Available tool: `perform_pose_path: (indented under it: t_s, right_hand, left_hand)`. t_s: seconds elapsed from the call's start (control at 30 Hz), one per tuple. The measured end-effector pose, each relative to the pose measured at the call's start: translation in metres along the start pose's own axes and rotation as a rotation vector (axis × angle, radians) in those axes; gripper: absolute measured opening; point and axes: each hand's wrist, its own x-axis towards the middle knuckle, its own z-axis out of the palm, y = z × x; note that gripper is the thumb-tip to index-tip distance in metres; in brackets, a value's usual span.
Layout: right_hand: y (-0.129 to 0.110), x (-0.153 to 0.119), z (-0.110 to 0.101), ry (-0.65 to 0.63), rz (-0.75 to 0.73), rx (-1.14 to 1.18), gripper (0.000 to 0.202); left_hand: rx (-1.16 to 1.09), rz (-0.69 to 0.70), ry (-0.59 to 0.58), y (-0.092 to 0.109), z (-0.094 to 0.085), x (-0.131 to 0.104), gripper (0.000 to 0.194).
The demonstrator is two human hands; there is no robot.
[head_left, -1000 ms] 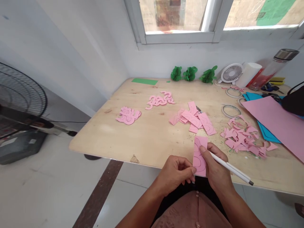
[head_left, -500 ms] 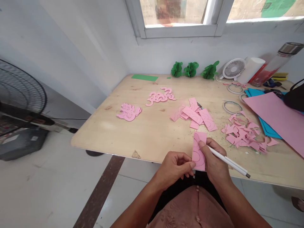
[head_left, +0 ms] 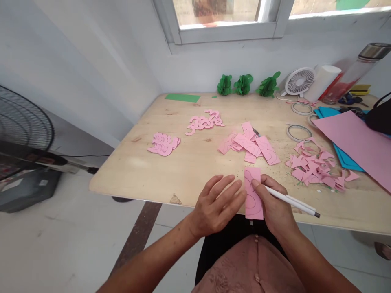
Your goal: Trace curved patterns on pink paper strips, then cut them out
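Note:
My right hand (head_left: 276, 203) grips a pink paper strip (head_left: 253, 205) with its thumb on the front, and a white pen (head_left: 291, 201) is tucked in the same hand, pointing right. Drawn curved outlines run down the strip. Close to the strip's left edge is my left hand (head_left: 216, 203), its fingers spread and holding nothing. Beyond the hands lies a pile of pink strips (head_left: 252, 144) with similar drawn lines. Cut-out wavy pink shapes form one cluster (head_left: 164, 144) at the left and another cluster (head_left: 203, 122) farther back.
Pink paper scraps (head_left: 317, 165) are heaped on the right of the wooden table (head_left: 128, 162). Behind them are tape rolls (head_left: 299, 133), blue sheets (head_left: 348, 158) and a large pink sheet (head_left: 351, 142). Green paper pieces (head_left: 243, 84), a small fan (head_left: 299, 81) and a bottle (head_left: 354, 77) stand along the wall.
My left hand has let go of the strip's lower edge, moved up and left, and spread its fingers. The right hand still holds the strip and pen.

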Motion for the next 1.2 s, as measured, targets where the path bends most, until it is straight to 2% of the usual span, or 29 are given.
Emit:
perform_pose_path:
  t_s: [0.1, 0.2, 0.53, 0.67, 0.8, 0.87, 1.03, 1.2]
  right_hand:
    - [0.001, -0.001, 0.003, -0.036, 0.053, 0.034, 0.022]
    - [0.002, -0.001, 0.006, -0.063, 0.078, 0.037, 0.024]
    - [-0.005, 0.000, 0.013, -0.069, 0.120, -0.055, 0.027]
    - [-0.003, 0.002, 0.013, -0.090, 0.105, -0.063, 0.024]
    - [-0.004, 0.003, 0.009, -0.136, 0.089, -0.182, 0.020]
    - [-0.007, 0.006, 0.004, -0.096, 0.048, -0.253, 0.021]
    - [-0.010, 0.013, -0.016, 0.138, -0.040, -0.413, 0.023]
    - [-0.009, 0.014, -0.026, 0.168, -0.059, -0.436, 0.021]
  left_hand:
    - [-0.021, 0.134, 0.016, -0.008, 0.002, 0.003, 0.020]
    - [-0.068, 0.199, -0.003, -0.013, 0.004, 0.003, 0.022]
    - [-0.144, 0.305, 0.019, -0.026, 0.007, 0.006, 0.023]
    - [-0.164, 0.323, 0.002, -0.029, 0.005, 0.011, 0.026]
    - [-0.219, 0.306, -0.023, -0.032, 0.003, 0.012, 0.028]
    - [-0.246, 0.256, -0.024, -0.033, 0.006, 0.011, 0.028]
    - [-0.307, 0.125, -0.033, -0.041, 0.021, 0.010, 0.015]
    - [-0.312, 0.153, -0.104, -0.047, 0.034, 0.013, 0.009]
